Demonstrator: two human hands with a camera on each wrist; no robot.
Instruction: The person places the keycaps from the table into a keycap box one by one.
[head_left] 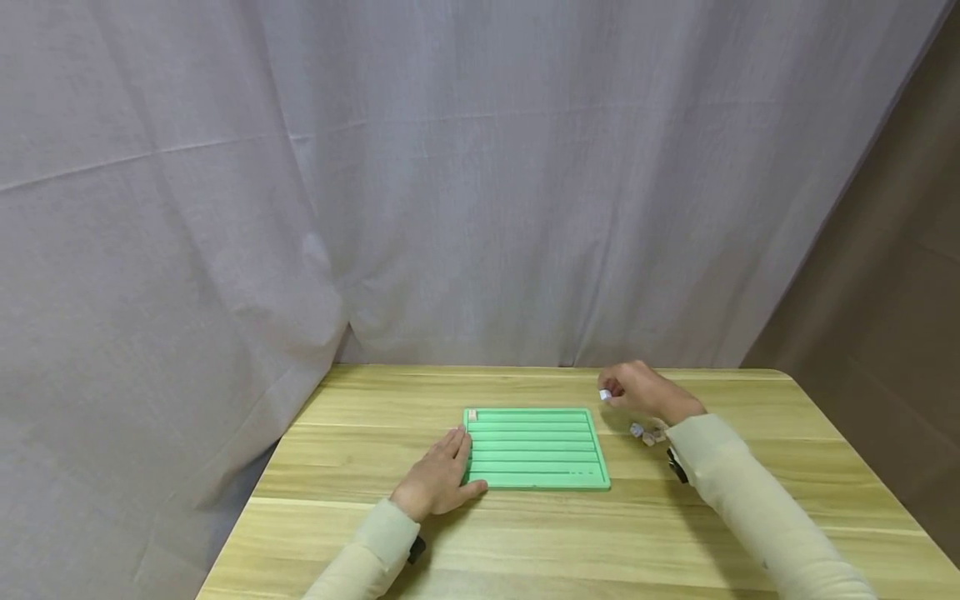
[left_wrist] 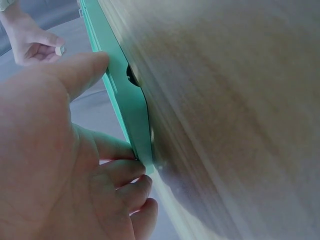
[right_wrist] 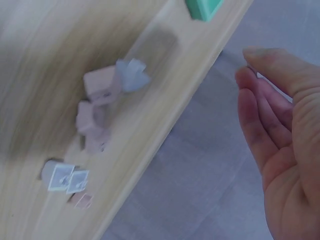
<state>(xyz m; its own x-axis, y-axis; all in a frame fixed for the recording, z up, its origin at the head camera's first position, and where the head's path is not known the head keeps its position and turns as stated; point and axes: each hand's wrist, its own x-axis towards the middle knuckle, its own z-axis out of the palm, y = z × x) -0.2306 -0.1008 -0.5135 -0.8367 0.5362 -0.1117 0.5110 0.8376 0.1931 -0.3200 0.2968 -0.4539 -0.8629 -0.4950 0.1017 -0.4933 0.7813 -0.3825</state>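
Observation:
A green grooved board lies flat on the wooden table, with one small beige block at its far left corner. My left hand rests against the board's left side. Its thumb touches the near edge and the fingers lie along the left edge, as the left wrist view also shows. To the right of the board, my right hand is raised and pinches a small white block between thumb and fingertips. Most of that block is hidden in the right wrist view.
Below my right wrist, several small white and pinkish blocks lie loosely grouped on the table; some show printed marks. A grey curtain hangs behind the table's far edge.

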